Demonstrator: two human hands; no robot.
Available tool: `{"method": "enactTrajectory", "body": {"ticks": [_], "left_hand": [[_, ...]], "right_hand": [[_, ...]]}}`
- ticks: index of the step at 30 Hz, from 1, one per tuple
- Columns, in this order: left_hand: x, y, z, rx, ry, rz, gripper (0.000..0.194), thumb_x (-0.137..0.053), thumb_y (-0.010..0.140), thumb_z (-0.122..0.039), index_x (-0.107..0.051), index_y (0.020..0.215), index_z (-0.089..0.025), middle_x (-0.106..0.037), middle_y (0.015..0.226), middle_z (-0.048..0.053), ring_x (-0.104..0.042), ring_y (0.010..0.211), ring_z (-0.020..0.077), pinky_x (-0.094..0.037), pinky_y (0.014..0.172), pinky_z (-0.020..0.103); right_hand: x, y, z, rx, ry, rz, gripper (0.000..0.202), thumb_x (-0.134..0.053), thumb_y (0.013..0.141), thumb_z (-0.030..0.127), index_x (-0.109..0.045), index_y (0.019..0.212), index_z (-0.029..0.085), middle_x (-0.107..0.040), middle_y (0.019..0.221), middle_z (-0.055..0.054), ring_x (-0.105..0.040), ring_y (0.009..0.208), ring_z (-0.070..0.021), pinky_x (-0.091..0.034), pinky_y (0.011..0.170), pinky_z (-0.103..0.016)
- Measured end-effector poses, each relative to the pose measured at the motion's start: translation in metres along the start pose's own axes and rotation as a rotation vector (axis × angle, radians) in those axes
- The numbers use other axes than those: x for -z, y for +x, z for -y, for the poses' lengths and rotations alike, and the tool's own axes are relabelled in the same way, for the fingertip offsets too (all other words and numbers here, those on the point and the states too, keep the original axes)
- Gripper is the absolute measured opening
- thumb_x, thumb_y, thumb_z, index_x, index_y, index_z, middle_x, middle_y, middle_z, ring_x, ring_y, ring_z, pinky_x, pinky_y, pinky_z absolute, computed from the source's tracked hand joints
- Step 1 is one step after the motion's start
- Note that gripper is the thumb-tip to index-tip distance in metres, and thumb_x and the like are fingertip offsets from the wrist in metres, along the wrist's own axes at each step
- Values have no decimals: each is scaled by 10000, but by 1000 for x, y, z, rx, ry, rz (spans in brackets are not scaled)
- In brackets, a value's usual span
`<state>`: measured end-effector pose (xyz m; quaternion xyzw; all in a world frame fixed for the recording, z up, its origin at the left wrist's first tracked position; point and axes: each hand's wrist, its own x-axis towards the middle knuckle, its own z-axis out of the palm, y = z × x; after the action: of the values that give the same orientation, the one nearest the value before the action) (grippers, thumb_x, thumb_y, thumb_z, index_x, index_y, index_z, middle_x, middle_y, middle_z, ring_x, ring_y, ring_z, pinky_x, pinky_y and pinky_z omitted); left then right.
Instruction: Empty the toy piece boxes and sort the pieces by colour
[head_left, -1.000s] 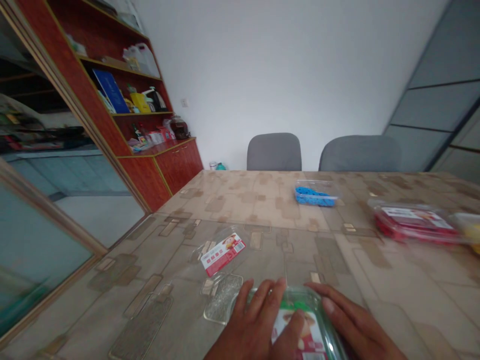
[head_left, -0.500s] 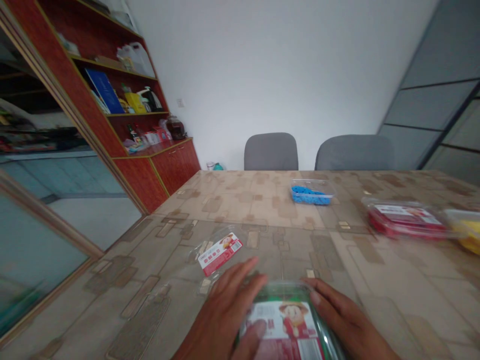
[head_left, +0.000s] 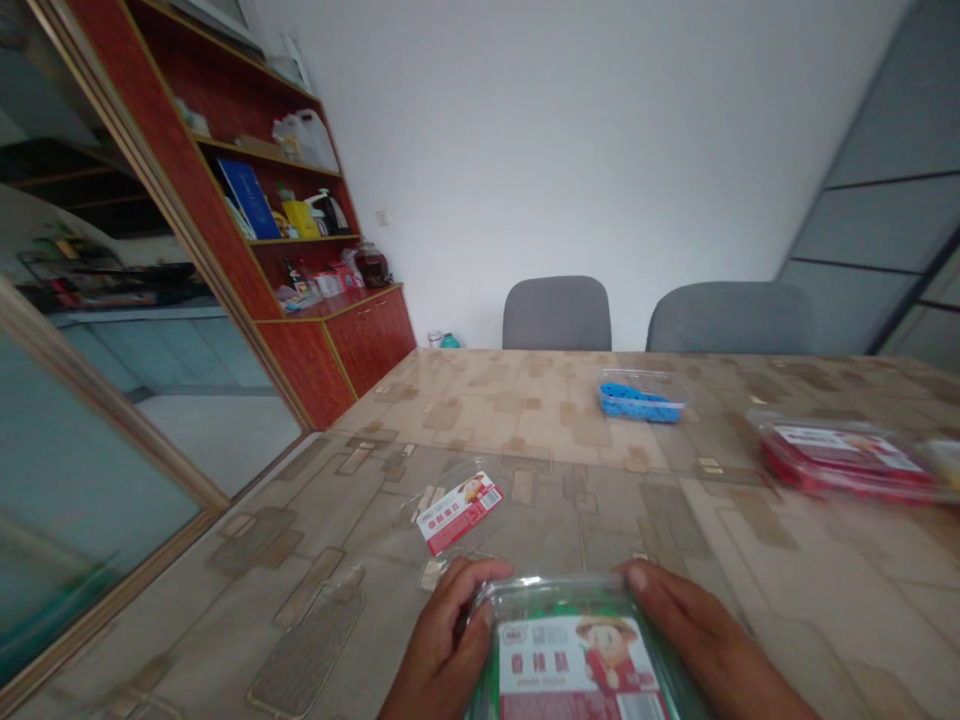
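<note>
A clear plastic box (head_left: 577,660) with green contents and a red and white label on its lid lies at the near edge of the view. My left hand (head_left: 450,640) grips its left side, fingers bent round the far left corner. Along the right side, my right hand (head_left: 705,640) is closed on the box, fingertips at the far right corner. A loose clear lid with a red and white label (head_left: 459,512) lies flat on the table beyond my left hand.
On the patterned table (head_left: 480,400) stand an open clear box of blue pieces (head_left: 641,400) and a lidded box with red contents (head_left: 847,460), another box at its right. Two grey chairs (head_left: 557,315) stand behind; a red shelf cabinet (head_left: 300,260) is at left.
My left hand has moved off the top of the lid to the box's left side, its fingers now bent round the edge. The view has shifted slightly, moving the scene right and down.
</note>
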<state>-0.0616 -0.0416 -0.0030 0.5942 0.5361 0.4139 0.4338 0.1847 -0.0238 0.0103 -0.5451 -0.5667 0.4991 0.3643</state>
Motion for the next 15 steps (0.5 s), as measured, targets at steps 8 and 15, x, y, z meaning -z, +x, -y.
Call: {"method": "enactTrajectory", "body": {"ticks": [8, 15], "left_hand": [[-10, -5, 15, 337, -716, -13, 517, -783, 713, -509, -640, 1086, -181, -694, 868, 60, -671, 774, 215, -510, 718, 306], [-7, -2, 10, 430, -904, -2, 473, -868, 656, -360, -657, 1023, -148, -698, 872, 80, -682, 781, 232, -499, 739, 321]], "right_hand": [[-9, 3, -9, -76, 178, 20, 494, -514, 850, 673, -570, 717, 201, -631, 695, -17, -605, 644, -198, -483, 569, -276], [-7, 8, -8, -139, 288, 30, 473, -633, 769, 650, -511, 674, 203, -562, 632, 15, -561, 600, -174, -454, 553, -267]]}}
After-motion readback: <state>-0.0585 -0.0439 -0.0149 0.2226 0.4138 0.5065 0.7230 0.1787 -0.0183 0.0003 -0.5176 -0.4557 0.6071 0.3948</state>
